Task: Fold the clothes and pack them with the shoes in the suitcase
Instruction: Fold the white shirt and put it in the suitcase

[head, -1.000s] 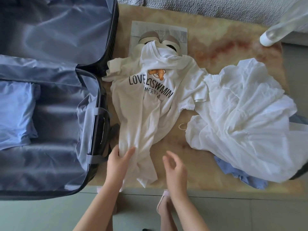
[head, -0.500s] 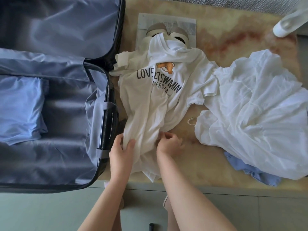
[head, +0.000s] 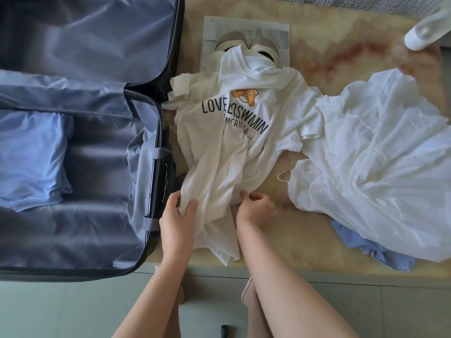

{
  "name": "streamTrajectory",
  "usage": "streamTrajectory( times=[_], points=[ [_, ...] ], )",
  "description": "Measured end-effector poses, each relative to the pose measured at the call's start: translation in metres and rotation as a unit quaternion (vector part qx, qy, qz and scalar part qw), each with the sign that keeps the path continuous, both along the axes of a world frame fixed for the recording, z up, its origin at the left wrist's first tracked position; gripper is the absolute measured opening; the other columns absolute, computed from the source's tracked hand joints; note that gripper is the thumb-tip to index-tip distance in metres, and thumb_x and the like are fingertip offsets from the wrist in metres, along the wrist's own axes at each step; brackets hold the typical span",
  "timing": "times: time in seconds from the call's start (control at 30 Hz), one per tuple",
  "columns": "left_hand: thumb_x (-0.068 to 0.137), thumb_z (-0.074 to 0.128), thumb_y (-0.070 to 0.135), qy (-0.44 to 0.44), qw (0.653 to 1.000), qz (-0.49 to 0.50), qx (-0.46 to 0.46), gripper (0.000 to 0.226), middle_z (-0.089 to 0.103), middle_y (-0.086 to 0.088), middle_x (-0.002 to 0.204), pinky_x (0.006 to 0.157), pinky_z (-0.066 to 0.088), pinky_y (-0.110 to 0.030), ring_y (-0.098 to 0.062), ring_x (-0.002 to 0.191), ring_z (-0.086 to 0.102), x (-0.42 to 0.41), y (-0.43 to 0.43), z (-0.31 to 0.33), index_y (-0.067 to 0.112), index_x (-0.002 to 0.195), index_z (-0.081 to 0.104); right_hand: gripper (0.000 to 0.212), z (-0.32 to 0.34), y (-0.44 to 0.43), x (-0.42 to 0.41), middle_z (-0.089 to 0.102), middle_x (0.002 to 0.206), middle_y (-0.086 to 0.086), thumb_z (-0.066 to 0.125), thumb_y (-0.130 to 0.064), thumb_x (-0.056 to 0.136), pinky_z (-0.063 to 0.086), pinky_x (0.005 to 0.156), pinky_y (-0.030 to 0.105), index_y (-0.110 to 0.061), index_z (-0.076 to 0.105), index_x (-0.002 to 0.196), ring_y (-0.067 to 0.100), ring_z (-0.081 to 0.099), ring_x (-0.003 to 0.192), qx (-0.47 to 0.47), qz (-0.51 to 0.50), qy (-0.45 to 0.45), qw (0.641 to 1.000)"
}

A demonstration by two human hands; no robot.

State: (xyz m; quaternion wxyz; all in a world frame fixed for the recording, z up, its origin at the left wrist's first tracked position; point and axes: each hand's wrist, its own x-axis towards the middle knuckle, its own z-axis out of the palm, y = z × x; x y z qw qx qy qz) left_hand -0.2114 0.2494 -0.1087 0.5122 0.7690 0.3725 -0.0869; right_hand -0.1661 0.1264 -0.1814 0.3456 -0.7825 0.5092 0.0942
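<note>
A crumpled white T-shirt [head: 234, 142] with black lettering and a bear print lies on the marble table [head: 341, 52], its collar draped over a pair of beige shoes [head: 246, 43]. My left hand [head: 178, 215] pinches the shirt's lower left part between thumb and fingers. My right hand [head: 256, 206] grips the fabric at the lower right, fingers curled into it. The open suitcase [head: 151, 172] lies to the left, with a folded light-blue garment [head: 31, 157] inside.
A loose white garment [head: 380, 162] is heaped on the table's right, over a light-blue garment [head: 371, 250]. The shoes rest on a flat plastic bag [head: 280, 32]. A white object [head: 419, 37] hangs at the top right. The table's front edge is near my arms.
My right hand, open a second ago, has moved left onto the shirt and closed on the fabric. My left hand has taken the cloth between thumb and fingers, bunching the shirt's lower part.
</note>
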Motion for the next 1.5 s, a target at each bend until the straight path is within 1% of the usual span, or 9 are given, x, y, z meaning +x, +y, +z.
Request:
streamTrajectory(
  times=[0.13,0.33,0.57,0.8,0.97,1.17,1.23,1.33,1.5],
  points=[
    [0.091,0.059,0.026,0.005,1.0,0.003,0.007,0.014,0.065,0.004,0.085,0.072,0.049,-0.036,-0.016,0.081,0.062,-0.001,0.001,-0.003,0.031,0.103,0.054,0.014,-0.003,0.002,-0.001,0.062,0.106,0.001,0.064,-0.028,0.087,0.027,0.093,0.03,-0.017,0.069,0.096,0.02,0.043,0.1,-0.01,0.022,-0.023,0.999],
    [0.091,0.058,0.027,0.014,1.0,0.014,0.005,0.017,0.065,0.004,0.084,0.07,0.049,-0.035,-0.017,0.082,0.062,-0.001,-0.001,-0.002,0.03,0.107,0.055,0.014,0.028,-0.027,-0.021,0.059,0.091,0.0,0.056,-0.018,0.094,0.036,0.059,0.01,-0.006,0.057,0.102,0.015,0.055,0.084,0.044,-0.109,-0.224,0.967],
    [0.092,0.056,0.026,0.035,0.999,0.011,0.005,0.029,0.066,0.0,0.088,0.072,0.049,-0.037,-0.022,0.083,0.062,-0.004,-0.009,0.0,0.027,0.121,0.053,0.006,0.076,-0.119,-0.036,0.057,0.082,-0.01,0.049,-0.011,0.098,0.042,0.068,0.007,-0.008,0.047,0.103,-0.013,0.057,0.072,0.01,-0.012,-0.345,0.938],
    [0.092,0.057,0.026,0.043,0.999,0.006,0.009,0.036,0.064,-0.002,0.112,0.09,0.049,-0.046,-0.027,0.1,0.059,-0.016,-0.019,-0.009,0.028,0.127,0.05,0.031,0.047,-0.129,-0.051,0.061,0.08,-0.001,0.071,-0.019,0.085,0.044,0.065,0.013,-0.011,0.051,0.107,-0.001,0.058,0.069,0.119,0.062,-0.227,0.965],
    [0.091,0.057,0.027,0.036,0.999,0.008,0.004,0.041,0.063,0.0,0.116,0.093,0.048,-0.047,-0.026,0.105,0.059,-0.021,-0.02,-0.014,0.032,0.131,0.047,0.011,0.021,-0.119,-0.07,0.06,0.087,-0.001,0.075,-0.013,0.078,0.042,0.076,0.025,-0.015,0.065,0.082,0.023,0.056,0.089,0.099,0.15,-0.136,0.974],
    [0.091,0.059,0.026,0.026,1.0,0.009,0.001,0.047,0.06,-0.001,0.124,0.095,0.046,-0.039,-0.023,0.111,0.055,-0.023,-0.019,-0.015,0.026,0.136,0.046,0.033,0.027,-0.13,-0.076,0.061,0.104,-0.012,0.076,-0.025,0.08,0.041,0.082,0.017,-0.017,0.056,0.106,0.005,0.057,0.101,0.176,0.117,-0.143,0.967],
    [0.091,0.059,0.025,0.023,1.0,0.01,-0.006,0.047,0.06,0.0,0.12,0.092,0.046,-0.036,-0.022,0.109,0.056,-0.023,-0.019,-0.014,0.026,0.136,0.046,0.039,0.017,-0.129,-0.084,0.056,0.101,-0.014,0.081,-0.027,0.074,0.038,0.082,0.021,-0.017,0.057,0.104,0.008,0.05,0.099,0.116,0.185,-0.103,0.97],
    [0.09,0.06,0.024,0.022,1.0,0.008,-0.004,0.047,0.061,0.002,0.118,0.088,0.045,-0.032,-0.02,0.106,0.056,-0.024,-0.018,-0.013,0.026,0.135,0.047,0.012,0.01,-0.128,-0.09,0.054,0.078,-0.003,0.069,-0.016,0.085,0.035,0.068,0.029,-0.01,0.059,0.084,0.022,0.048,0.083,0.063,0.164,-0.121,0.977],
    [0.088,0.063,0.023,0.03,0.999,0.004,0.024,0.047,0.062,0.0,0.12,0.092,0.046,-0.036,-0.023,0.109,0.057,-0.027,-0.008,-0.017,0.026,0.134,0.048,0.012,0.025,-0.152,-0.095,0.056,0.075,0.006,0.05,-0.018,0.098,0.039,0.061,0.03,-0.008,0.052,0.093,0.022,0.053,0.07,0.047,0.138,-0.172,0.974]
  ],
)
